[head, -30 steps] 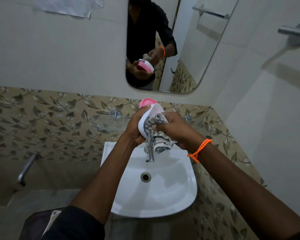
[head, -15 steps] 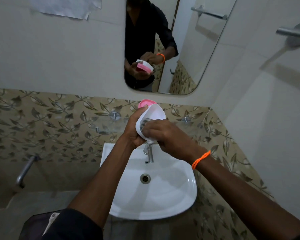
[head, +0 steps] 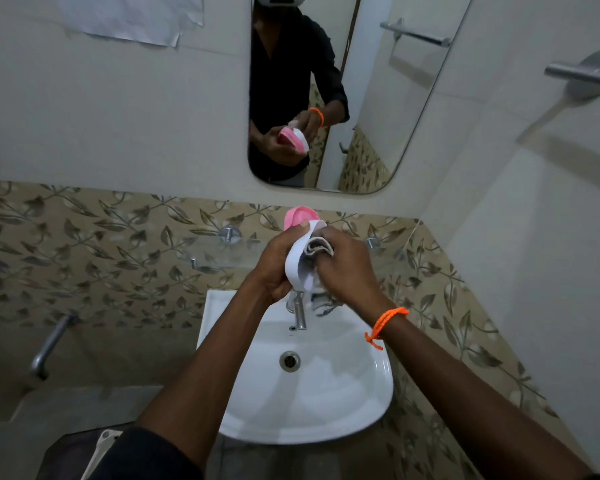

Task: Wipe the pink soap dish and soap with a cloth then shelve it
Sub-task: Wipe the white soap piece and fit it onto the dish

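At far left a chrome wall tap (head: 49, 344) juts from the leaf-patterned tile band, well apart from the white washbasin (head: 326, 410), whose rounded front rim hangs free of the wall with open floor space to its left. Above the basin a clear glass shelf (head: 222, 252) runs along the tiles on chrome pegs, its front edge just behind the hands. The left hand (head: 274, 265) grips the soap dish (head: 297, 265) from the left side, fingers curled round its pink base and thumb hooked over the white rim, holding it tilted on edge above the basin tap (head: 300, 311); the pink part (head: 298, 216) shows at the top. The right hand (head: 347, 268), with an orange bead bracelet (head: 385, 323) on the wrist, has its fingers bunched round a striped cloth (head: 317, 247) and presses it into the dish's white side; a loose end of cloth hangs below, near the tap. Whether soap sits in the dish cannot be told. Up behind, the mirror (head: 413, 116) reflects the same grip, and at right a chrome towel rail (head: 582, 76) projects from the plain side wall.
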